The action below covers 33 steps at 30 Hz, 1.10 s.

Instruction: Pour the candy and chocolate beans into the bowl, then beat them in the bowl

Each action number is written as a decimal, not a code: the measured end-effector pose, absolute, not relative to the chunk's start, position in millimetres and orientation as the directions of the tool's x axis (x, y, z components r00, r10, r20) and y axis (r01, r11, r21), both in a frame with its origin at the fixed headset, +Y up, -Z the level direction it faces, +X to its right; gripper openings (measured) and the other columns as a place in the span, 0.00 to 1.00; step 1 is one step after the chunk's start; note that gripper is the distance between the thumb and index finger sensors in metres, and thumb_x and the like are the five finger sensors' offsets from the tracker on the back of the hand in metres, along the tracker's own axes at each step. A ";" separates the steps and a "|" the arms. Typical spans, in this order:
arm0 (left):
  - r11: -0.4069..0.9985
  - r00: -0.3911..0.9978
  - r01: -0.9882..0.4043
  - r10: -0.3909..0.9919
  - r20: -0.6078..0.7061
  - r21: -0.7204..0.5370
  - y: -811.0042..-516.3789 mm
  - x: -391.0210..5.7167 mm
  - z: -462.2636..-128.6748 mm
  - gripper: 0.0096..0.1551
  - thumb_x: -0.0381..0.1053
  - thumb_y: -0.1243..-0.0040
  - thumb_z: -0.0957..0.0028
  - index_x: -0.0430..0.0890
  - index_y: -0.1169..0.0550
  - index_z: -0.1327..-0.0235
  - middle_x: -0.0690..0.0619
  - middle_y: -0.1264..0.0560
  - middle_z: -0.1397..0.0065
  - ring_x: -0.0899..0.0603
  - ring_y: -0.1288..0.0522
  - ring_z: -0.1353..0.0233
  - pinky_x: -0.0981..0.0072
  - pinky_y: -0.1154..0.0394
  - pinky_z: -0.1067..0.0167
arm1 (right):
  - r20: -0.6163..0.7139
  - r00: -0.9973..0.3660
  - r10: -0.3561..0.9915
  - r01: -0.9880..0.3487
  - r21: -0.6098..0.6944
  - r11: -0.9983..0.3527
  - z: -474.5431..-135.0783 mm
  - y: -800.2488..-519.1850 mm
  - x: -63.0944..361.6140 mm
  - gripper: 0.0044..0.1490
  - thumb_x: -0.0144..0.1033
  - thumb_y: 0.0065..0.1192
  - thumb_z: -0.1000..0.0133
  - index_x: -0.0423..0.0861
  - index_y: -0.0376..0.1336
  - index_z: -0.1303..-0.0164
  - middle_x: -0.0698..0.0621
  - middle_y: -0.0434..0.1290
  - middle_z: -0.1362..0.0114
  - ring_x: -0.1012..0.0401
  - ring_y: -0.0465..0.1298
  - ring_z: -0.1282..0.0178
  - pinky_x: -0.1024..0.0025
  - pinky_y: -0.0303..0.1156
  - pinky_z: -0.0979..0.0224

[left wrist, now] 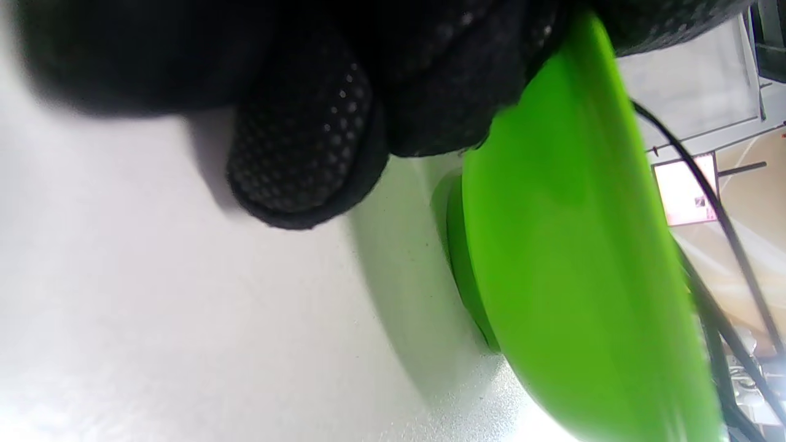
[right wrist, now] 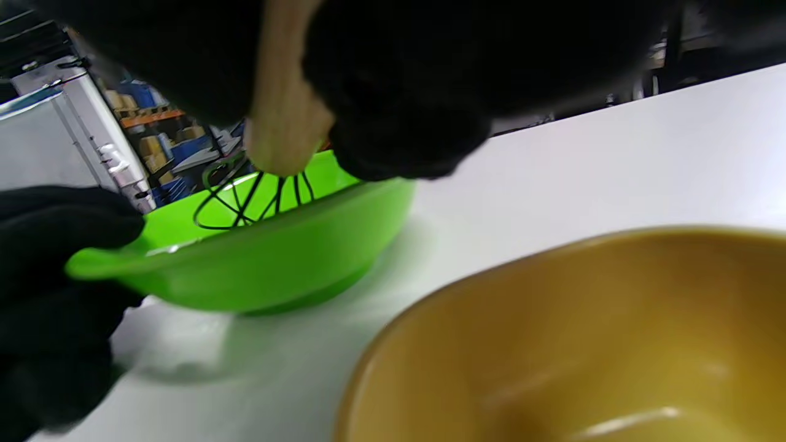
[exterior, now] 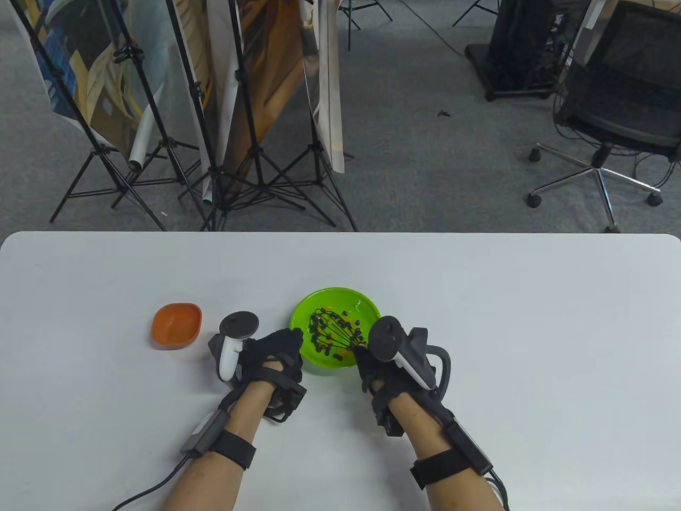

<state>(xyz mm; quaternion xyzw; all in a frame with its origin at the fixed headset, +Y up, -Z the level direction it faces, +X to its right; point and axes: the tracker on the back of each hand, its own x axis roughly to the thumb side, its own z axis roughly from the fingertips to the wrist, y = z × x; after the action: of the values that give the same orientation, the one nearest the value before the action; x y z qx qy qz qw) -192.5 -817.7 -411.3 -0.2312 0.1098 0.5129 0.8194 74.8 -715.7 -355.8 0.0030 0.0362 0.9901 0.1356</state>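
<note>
Two gloved hands work at one round green plastic bowl (exterior: 336, 329) on the white table (exterior: 532, 330), and the beating turns on how the whisk lies from the right hand (exterior: 379, 367). That hand sits at the bowl's near right rim, its fingers curled round the pale wooden handle (right wrist: 284, 116) of a black wire whisk (exterior: 332, 331). From this grip the whisk's long axis runs forward and to the left, slanting down so that the wire head lies over the middle of the bowl among the dark chocolate beans (exterior: 322, 348) and a few small orange candy pieces (exterior: 346, 322). The right hand is thus the working one; any stirring stroke, I judge, must sweep across the bowl away from it.

On the bowl's other side the left hand (exterior: 276, 351) pinches the near left rim, fingers over the edge and thumb beneath, as the left wrist view suggests, steadying the bowl. Further out to the left of that hand, well apart from the bowl, lies a small orange rounded-square dish (exterior: 176, 325).

Much is hard to read. The table view hides the whisk handle under the right hand and its tracker. The right wrist view shows a yellow-brown bowl (right wrist: 583, 344) large in the foreground, which the table view does not show at all; where it stands I cannot tell. Whether the whisk wires touch the bowl's floor is unclear.
</note>
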 end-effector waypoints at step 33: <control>0.355 0.440 -0.895 0.797 -0.413 -0.268 -820.3 -191.6 -413.2 0.25 0.67 0.45 0.53 0.47 0.19 0.64 0.60 0.15 0.74 0.48 0.12 0.66 0.63 0.15 0.71 | -0.056 -0.979 0.195 -0.199 0.068 -0.978 -361.7 -710.3 78.9 0.38 0.59 0.64 0.47 0.38 0.74 0.45 0.46 0.83 0.67 0.59 0.79 0.86 0.60 0.80 0.82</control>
<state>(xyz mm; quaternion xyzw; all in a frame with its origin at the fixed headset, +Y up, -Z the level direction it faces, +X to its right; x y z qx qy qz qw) -191.6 -820.3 -413.2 -0.2315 0.1061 0.5184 0.8163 78.9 -710.3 -361.7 -0.0244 0.0367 0.9941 0.0992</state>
